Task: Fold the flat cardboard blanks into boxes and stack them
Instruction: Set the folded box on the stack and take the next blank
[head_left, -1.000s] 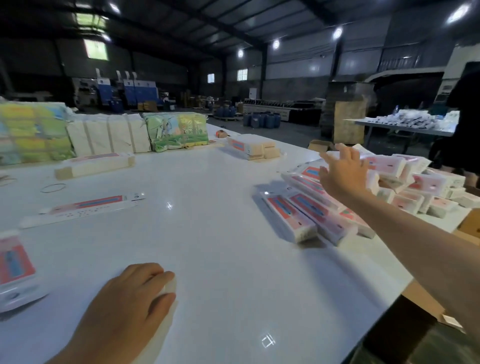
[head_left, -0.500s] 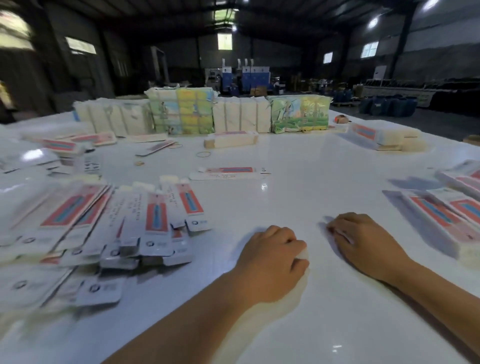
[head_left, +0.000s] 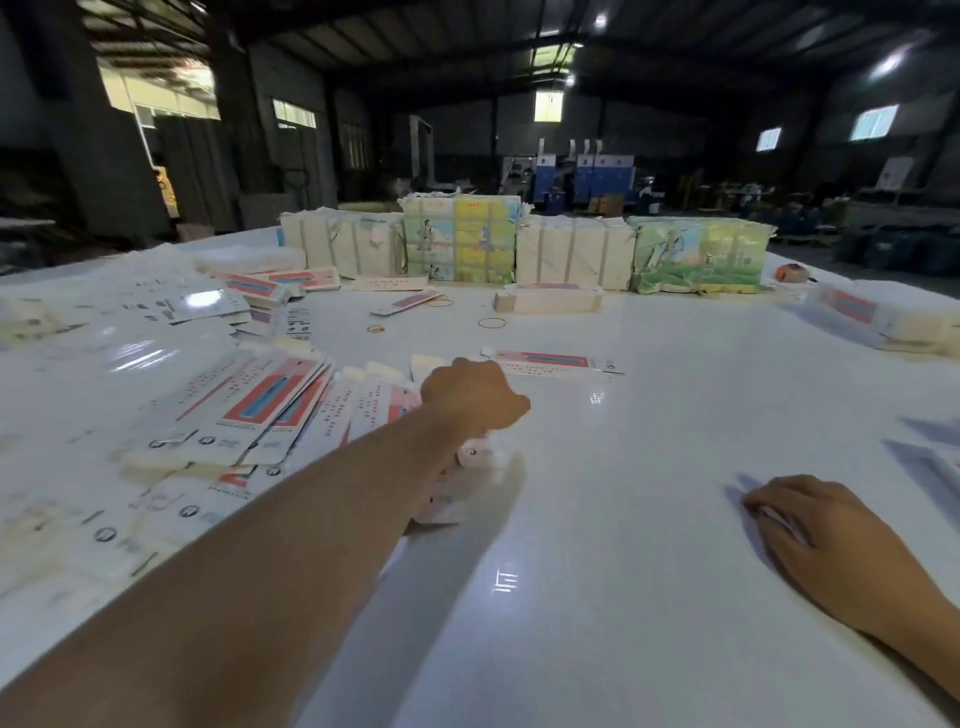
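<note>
Many flat blanks fanned beneath left hand, fingers hidden

One head-worn camera looks forward and down across the white bench. It sits close above both forearms.

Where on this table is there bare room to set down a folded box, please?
The white table is bare between the left hand and the right hand, up to the single blank. The fanned blanks crowd the left; wrapped bundles line the back.
</note>
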